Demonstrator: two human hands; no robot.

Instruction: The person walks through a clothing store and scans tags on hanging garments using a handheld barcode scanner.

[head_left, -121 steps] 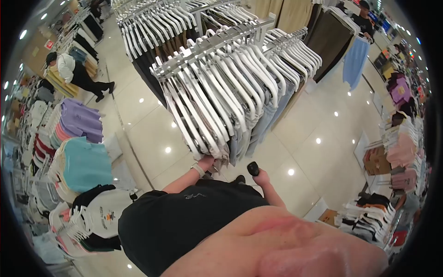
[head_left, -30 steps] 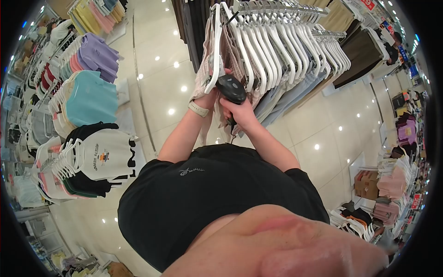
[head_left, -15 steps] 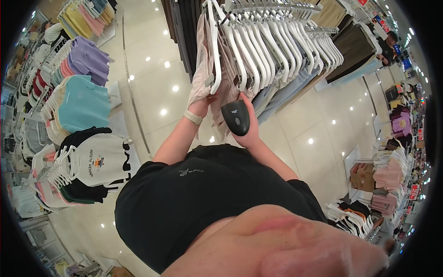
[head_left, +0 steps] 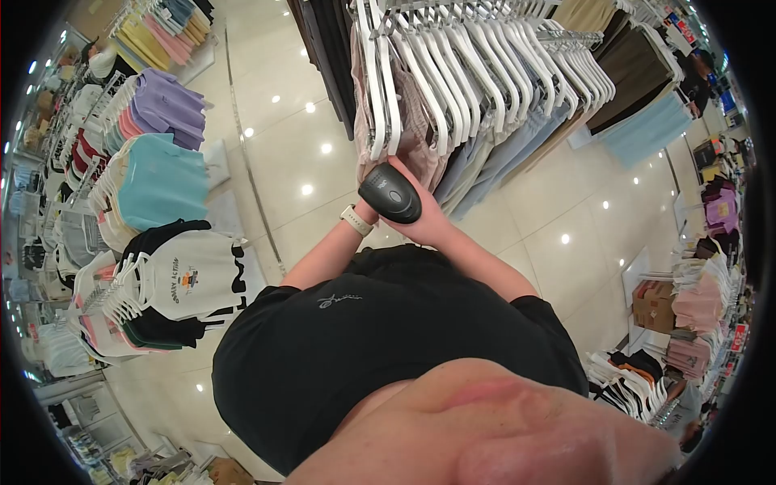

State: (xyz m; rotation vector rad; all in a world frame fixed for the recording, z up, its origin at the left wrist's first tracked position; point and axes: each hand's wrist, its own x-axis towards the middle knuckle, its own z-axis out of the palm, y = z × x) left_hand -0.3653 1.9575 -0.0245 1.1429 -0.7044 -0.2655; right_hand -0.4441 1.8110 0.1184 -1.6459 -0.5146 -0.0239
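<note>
A black handheld scanner (head_left: 390, 194) is in my right hand (head_left: 424, 220), its rounded head toward me. My left hand (head_left: 367, 212), with a pale watch (head_left: 356, 220) at the wrist, is mostly hidden behind the scanner; its fingers do not show. Both hands are close together at the lower ends of white hangers (head_left: 377, 105) on a rack. Pink garments (head_left: 416, 137) hang there, just beyond my hands. Further right, grey and light blue trousers (head_left: 505, 158) hang from more white hangers.
Racks on the left hold a purple top (head_left: 168, 109), a turquoise top (head_left: 162, 182) and a white printed shirt (head_left: 190, 275). A cardboard box (head_left: 653, 305) and clothing racks stand at right. Part of a person (head_left: 697, 81) shows at upper right. Tiled floor (head_left: 311, 153) lies between racks.
The scanner and my right hand have moved left, closer to my left hand, and the scanner has tilted. Two hangers at the left end now hang side by side. The view has shifted slightly.
</note>
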